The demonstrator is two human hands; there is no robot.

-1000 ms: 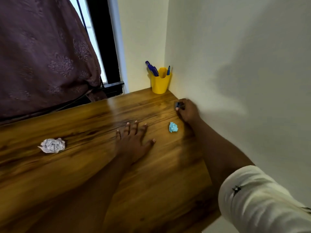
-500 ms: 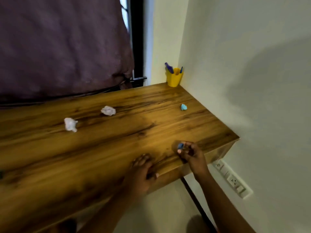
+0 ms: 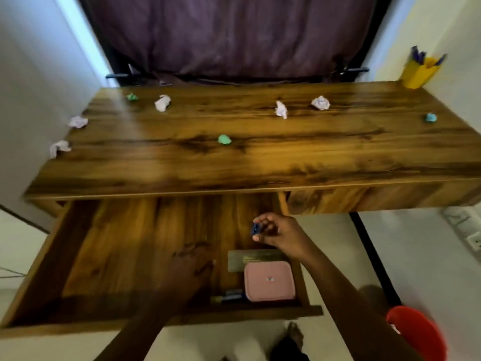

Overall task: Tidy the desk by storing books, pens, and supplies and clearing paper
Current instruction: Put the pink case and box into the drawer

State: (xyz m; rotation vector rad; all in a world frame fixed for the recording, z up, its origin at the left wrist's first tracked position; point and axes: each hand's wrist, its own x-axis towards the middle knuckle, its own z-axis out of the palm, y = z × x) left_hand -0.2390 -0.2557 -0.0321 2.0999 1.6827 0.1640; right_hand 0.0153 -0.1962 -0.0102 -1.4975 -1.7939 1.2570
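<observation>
Right hand (image 3: pixel 277 231) pinches small blue item (image 3: pixel 255 228) at fingertips over drawer (image 3: pixel 125 243); likely light, rigid, side pinch suffices. Left hand (image 3: pixel 187 272) blurred, fingers unclear.

- Dark purple fabric curtain (image 3: pixel 234 35): hangs well beyond the left hand (image 3: pixel 190 272) and the right hand (image 3: pixel 281 234), across the top centre.
- Black window frame (image 3: pixel 114 61): borders the curtain on both sides, with a short black horizontal bar at each lower corner.
- White plastic wall socket plate (image 3: pixel 476 239): on the wall well to the right of the right hand.
- Black straight bar (image 3: pixel 369 256): slants between the right hand and the socket plate.
- Pale smooth floor (image 3: pixel 416 269): lies below both hands.
- Thin dark cable (image 3: pixel 10 272): lies on the floor, far left of the left hand.
</observation>
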